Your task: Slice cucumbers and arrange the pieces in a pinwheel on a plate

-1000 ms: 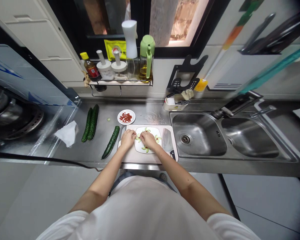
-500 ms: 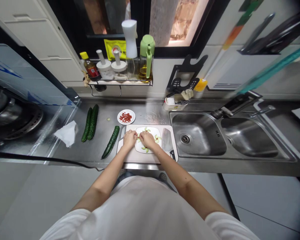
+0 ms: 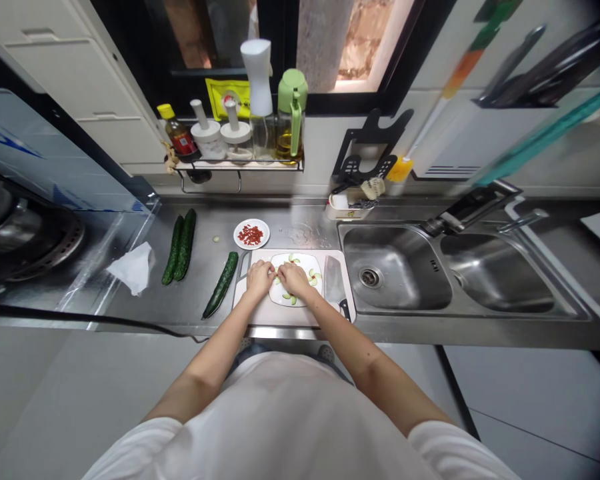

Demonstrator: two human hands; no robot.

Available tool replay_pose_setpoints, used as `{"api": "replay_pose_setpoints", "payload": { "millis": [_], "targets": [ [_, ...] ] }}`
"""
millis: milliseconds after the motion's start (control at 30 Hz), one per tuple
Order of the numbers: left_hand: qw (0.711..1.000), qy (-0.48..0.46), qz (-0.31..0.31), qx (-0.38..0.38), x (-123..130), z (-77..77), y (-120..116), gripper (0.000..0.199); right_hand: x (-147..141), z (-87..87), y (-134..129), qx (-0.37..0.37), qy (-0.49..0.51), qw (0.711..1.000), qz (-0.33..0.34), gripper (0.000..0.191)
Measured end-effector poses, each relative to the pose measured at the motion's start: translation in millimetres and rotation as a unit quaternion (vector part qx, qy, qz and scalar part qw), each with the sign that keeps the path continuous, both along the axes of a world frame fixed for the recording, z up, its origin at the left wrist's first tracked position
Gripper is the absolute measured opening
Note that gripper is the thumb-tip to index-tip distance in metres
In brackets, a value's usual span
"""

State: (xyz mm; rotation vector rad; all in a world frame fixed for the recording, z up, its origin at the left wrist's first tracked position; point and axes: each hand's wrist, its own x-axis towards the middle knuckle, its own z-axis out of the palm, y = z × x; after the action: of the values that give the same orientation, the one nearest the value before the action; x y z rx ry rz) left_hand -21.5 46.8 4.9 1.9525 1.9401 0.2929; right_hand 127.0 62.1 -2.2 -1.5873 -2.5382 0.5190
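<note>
A white square plate (image 3: 307, 299) lies on the pale cutting board (image 3: 260, 316), with cucumber slices (image 3: 314, 275) and small red bits set in clusters near its rim. Over the plate's left edge my left hand (image 3: 260, 277) is closed in a pinch, fingertips by a cucumber cluster. Close beside it, my right hand (image 3: 293, 279) bends down over the plate, fingers pressed together near the same cluster. Whatever sits between the fingertips of either hand is too small to make out. A cleaver (image 3: 334, 280) with a black handle rests on the board's right side.
Behind the board stands a small white plate (image 3: 263, 244) of chopped red pieces. One cucumber (image 3: 221, 285) lies left of the board, two more cucumbers (image 3: 184, 247) farther left near a crumpled white tissue (image 3: 133, 267). A double steel sink (image 3: 400, 267) is at the right; a condiment rack (image 3: 240, 165) hangs behind.
The view has shifted very slightly. Both hands stay in the same place over the plate, with no clear change in their grip.
</note>
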Motion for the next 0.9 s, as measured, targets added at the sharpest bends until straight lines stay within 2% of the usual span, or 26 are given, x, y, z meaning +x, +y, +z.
{"api": "replay_pose_setpoints", "payload": {
  "millis": [600,900],
  "targets": [
    [1.0,0.006,-0.003,-0.005,1.0,0.5,0.5,0.014,1.0,7.9,-3.4,-0.004,0.026,0.999,-0.034,0.015],
    [1.0,0.009,-0.004,-0.004,1.2,-0.3,0.5,0.013,-2.7,5.6,-1.7,-0.006,0.015,0.999,-0.039,0.016]
  ]
}}
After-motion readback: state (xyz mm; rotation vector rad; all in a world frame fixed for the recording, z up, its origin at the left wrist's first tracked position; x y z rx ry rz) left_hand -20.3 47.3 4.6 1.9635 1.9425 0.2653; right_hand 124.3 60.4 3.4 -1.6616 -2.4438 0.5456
